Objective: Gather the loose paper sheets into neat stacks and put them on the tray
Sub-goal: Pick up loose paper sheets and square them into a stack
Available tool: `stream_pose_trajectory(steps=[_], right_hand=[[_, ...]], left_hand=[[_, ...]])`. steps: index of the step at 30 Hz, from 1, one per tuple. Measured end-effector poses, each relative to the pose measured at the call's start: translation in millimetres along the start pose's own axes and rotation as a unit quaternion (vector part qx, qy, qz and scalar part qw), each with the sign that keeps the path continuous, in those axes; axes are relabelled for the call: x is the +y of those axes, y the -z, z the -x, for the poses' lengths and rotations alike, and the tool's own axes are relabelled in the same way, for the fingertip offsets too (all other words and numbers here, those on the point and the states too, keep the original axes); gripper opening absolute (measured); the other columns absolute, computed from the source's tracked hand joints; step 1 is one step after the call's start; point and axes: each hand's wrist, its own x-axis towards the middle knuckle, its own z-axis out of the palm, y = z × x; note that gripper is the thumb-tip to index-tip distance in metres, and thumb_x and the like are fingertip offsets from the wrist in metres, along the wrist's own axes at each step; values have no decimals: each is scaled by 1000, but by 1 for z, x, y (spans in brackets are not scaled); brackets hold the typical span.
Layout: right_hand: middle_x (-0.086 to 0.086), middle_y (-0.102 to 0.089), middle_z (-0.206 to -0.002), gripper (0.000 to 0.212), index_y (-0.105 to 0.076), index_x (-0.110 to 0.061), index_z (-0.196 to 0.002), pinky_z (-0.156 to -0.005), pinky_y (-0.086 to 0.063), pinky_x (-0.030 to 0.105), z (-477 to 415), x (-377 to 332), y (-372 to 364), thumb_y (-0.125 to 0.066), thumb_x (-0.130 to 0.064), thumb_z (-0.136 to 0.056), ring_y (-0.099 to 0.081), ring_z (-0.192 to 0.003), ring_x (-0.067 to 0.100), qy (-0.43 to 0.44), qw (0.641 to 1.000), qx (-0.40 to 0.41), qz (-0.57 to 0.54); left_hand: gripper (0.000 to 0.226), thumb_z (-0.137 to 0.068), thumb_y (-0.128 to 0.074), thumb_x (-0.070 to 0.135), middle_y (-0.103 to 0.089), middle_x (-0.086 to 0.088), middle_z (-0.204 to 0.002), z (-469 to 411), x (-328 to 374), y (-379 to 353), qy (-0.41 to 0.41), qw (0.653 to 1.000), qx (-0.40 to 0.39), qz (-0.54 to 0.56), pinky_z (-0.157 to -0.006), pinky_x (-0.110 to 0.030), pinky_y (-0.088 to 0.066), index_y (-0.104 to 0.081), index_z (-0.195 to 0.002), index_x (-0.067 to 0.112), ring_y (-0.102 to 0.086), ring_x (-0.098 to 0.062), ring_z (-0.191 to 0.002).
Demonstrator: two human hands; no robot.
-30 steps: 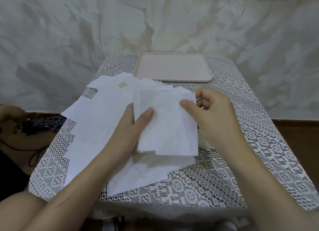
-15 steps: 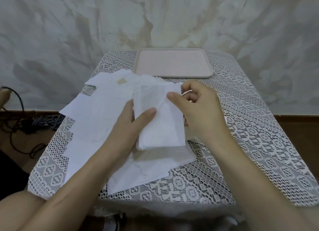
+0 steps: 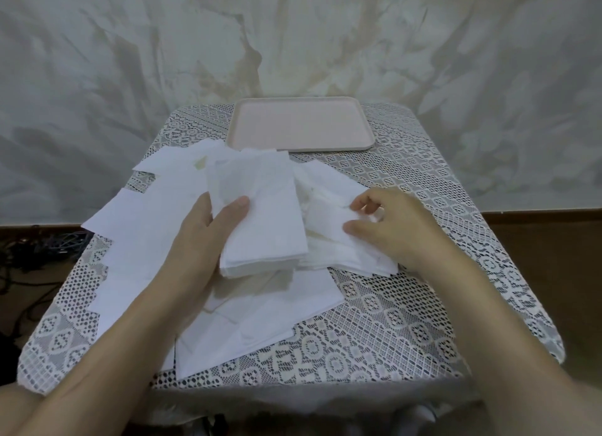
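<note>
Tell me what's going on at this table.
A person is gathering white paper on a lace-covered table. The left hand holds a squared stack, thumb on top, while the right hand pinches a loose sheet just right of it. Other sheets lie spread over the cloth, mostly left and underneath. The pink tray at the far edge has no paper yet.

There is one tray [image 3: 303, 127] and one table, covered by one lace cloth [image 3: 407, 305]. Two hands are in view, one left hand [image 3: 202, 236] and one right hand [image 3: 387, 227]. There is one gathered stack [image 3: 260, 214] of paper, its sheets too thin to count. The loose sheets [image 3: 146, 227] lie in three overlapping spreads, several in each, and the overlap hides the exact number. One tangle of cables [image 3: 49, 243] lies on the floor.
</note>
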Motion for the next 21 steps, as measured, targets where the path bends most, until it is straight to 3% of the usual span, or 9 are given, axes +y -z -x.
stream_pose_trajectory(steps=[3,5,7,11,17,21], right_hand=[[-9,-54,-118,41,-64,-36,-123,-80,-46,34,1,2,7,-78,-47,-85,-59,-97,11,12,998,-44,40],[-9,-55,-120,38,-64,-35,-123,-81,-43,33,0,6,7,-74,-48,-88,-58,-101,13,8,999,-32,42],[-8,-59,-119,32,-65,-32,-119,-83,-44,34,-3,8,6,-71,-46,-91,-59,-104,15,-3,999,-14,29],[-12,-59,-99,30,-62,-29,-112,-69,-43,31,-6,4,7,-75,-41,-87,-59,-86,11,-26,999,-23,2],[-12,-58,-88,28,-64,-29,-101,-61,-36,30,-2,6,9,-79,-43,-82,-55,-75,7,-25,999,-28,3],[-13,-53,-74,28,-67,-24,-91,-59,-32,30,2,13,14,-82,-44,-80,-49,-66,6,-32,999,-43,-7]], left_hand=[[44,-94,-68,41,-78,-2,-119,0,-1,0,0,1000,-3,1,-87,-43,-59,-63,-134,24,-74,-25,-111],[53,-86,-72,46,-78,-2,-119,1,-1,0,0,1000,-5,3,-81,-39,-59,-63,-134,24,-74,-26,-110],[47,-92,-73,43,-78,-2,-119,1,-1,0,0,1000,-8,5,-78,-36,-60,-63,-134,24,-75,-25,-109],[31,-103,-62,33,-79,2,-118,1,-1,-1,-3,1000,-1,5,-90,-40,-58,-64,-132,25,-75,-21,-110],[30,-103,-60,32,-79,4,-118,4,1,0,-5,1000,-10,15,-90,-40,-58,-64,-132,26,-75,-19,-109],[33,-103,-61,31,-78,2,-121,4,2,-1,-8,1000,-11,10,-98,-45,-56,-63,-135,23,-74,-21,-113]])
